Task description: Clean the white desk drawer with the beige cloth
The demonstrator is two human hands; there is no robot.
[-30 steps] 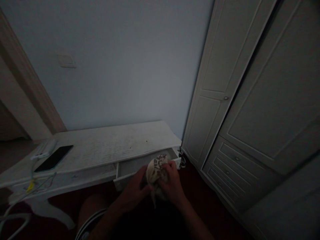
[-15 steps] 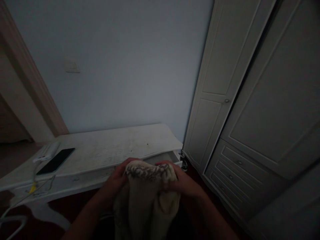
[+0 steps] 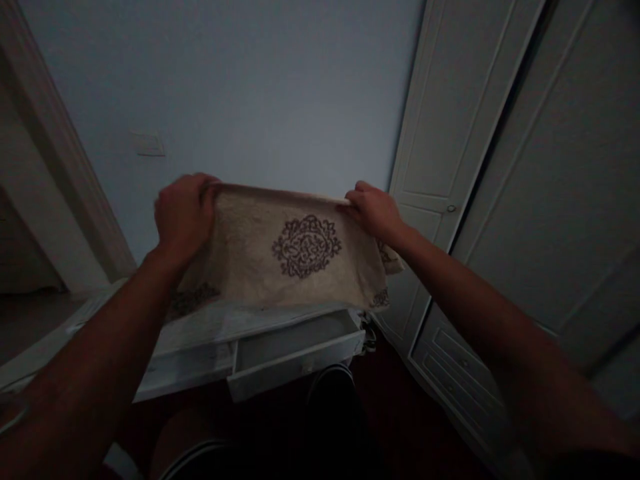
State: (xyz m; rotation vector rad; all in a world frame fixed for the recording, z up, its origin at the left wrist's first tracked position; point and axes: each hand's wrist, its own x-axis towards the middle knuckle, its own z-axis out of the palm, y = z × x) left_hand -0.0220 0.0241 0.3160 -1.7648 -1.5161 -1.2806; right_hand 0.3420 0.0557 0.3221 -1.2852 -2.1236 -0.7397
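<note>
My left hand (image 3: 185, 217) and right hand (image 3: 374, 210), both closed, pinch the cloth (image 3: 250, 250) by its top edge; I'd pull evenly to flatten it.

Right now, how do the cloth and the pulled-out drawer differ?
The cloth is beige with dark ornaments; the drawer is whitish, its front unpatterned.
The cloth hangs from the left hand and right hand; the drawer juts from the table, untouched.
Both appear in dim light.

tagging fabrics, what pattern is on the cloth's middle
Dark scrollwork medallion on beige cloth, clearest in head view.
</note>
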